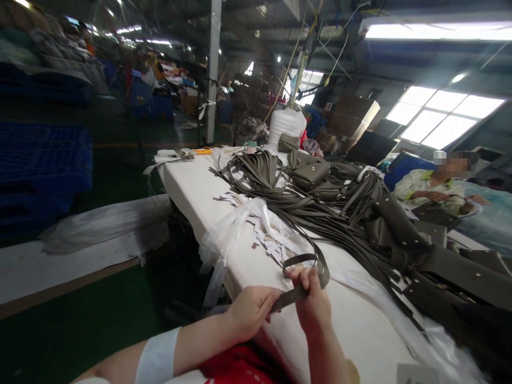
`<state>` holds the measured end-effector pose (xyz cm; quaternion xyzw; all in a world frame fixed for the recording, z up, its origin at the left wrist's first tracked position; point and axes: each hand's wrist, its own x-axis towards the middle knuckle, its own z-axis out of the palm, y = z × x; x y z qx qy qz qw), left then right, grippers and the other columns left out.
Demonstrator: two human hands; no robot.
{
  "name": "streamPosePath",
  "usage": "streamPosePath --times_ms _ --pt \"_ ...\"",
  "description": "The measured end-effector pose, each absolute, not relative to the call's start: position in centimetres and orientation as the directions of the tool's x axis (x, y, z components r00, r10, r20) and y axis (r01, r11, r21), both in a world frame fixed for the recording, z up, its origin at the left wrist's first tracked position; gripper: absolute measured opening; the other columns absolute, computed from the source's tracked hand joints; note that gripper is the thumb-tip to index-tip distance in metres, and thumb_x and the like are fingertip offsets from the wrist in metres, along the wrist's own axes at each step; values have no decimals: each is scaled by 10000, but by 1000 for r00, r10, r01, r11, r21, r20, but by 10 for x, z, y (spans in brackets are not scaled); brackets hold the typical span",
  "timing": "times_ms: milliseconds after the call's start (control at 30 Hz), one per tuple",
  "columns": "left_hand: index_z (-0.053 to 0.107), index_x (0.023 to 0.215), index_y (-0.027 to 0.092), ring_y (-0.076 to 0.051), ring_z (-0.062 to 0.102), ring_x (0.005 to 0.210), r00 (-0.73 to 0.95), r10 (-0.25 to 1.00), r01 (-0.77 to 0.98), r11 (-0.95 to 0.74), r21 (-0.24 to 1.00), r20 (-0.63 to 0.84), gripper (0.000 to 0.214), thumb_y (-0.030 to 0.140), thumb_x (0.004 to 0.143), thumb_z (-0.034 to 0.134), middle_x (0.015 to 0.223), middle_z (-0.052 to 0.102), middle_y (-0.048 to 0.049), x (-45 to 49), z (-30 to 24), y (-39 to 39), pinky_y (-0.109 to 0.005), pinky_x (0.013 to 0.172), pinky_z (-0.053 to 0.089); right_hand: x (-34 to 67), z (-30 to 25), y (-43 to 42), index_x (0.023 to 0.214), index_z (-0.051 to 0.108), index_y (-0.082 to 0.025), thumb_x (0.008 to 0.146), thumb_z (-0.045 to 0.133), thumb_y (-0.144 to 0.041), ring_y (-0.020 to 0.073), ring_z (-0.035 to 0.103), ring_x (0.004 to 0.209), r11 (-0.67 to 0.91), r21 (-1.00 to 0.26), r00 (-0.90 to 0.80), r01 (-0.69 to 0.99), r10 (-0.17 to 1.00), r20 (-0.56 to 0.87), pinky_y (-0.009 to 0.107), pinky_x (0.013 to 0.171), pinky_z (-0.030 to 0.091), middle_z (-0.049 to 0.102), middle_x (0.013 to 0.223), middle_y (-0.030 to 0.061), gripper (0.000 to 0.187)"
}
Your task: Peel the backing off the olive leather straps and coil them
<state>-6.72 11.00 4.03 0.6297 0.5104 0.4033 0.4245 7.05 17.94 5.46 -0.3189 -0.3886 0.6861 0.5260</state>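
Near the front edge of the table, my left hand (pixel 254 309) and my right hand (pixel 311 298) are both closed on one dark olive strap (pixel 288 297). A short length of it is stretched between them. Past my right hand the strap curls up in a loop and runs back toward a large bundle of similar straps (pixel 332 224). Paper scraps (pixel 272 240) and a clear plastic bag (pixel 236 224) lie just beyond my hands. The strap's near end is hidden in my left fingers.
Olive bags (pixel 312 173) with metal studs are heaped at the back and right of the white table (pixel 188 184). Behind them stands a white foam roll (pixel 286 128). Across the table at right, a co-worker (pixel 432 186) handles something. Blue pallets (pixel 44 170) are stacked at left.
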Motion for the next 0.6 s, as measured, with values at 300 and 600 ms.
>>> streamPosePath --times_ms 300,600 --pt "492 682 183 -124 466 590 15 964 460 -241 854 264 506 451 1011 217 606 486 1 -87 32 104 -244 581 331 62 83 175 575 434 -207 855 610 -541 157 541 711 -177 -793 -311 -582 950 16 323 753 467 534 696 -16 471" --pt "513 644 174 -102 467 441 170 985 256 -15 966 -29 659 659 942 179 483 468 15 -95 38 101 -207 471 335 62 87 179 638 523 -193 896 552 -555 59 364 443 -93 -786 -301 -611 946 122 240 551 433 522 637 -40 445"
